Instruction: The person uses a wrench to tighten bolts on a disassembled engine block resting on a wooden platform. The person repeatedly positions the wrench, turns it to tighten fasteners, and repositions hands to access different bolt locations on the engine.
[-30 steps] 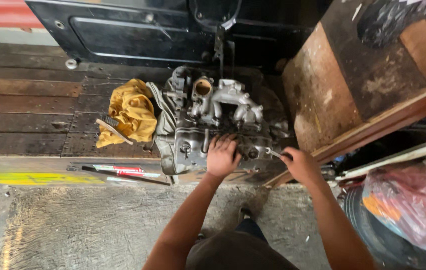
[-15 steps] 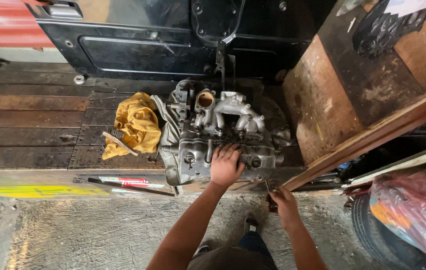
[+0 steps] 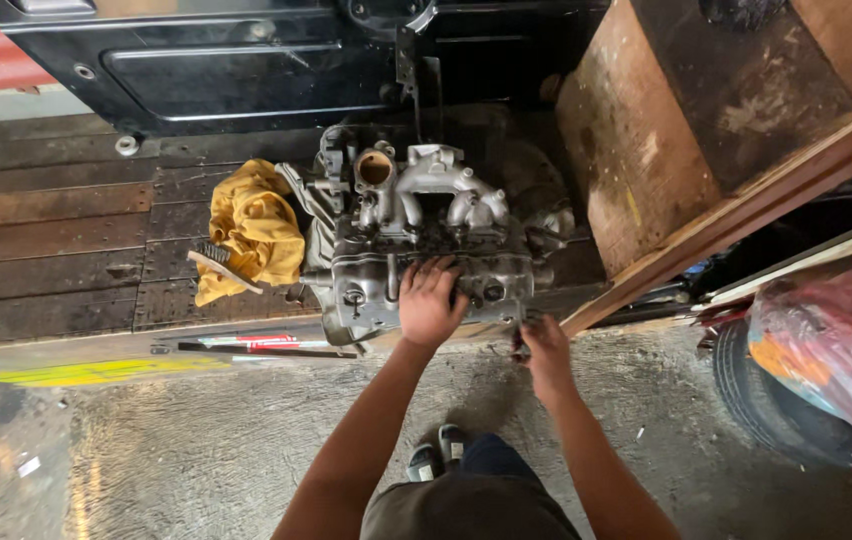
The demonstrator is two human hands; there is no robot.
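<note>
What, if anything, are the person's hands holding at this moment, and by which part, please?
The left hand lies palm-down on the front top of the engine block, pressing rather than gripping. The right hand closes around a small dark object at the block's lower right corner; what it is cannot be told.

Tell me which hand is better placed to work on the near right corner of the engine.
The right hand. It is already at the near right corner of the engine and seems to hold a small dark tool there. The left hand lies flat on the engine's middle front, apparently only bracing it.
</note>
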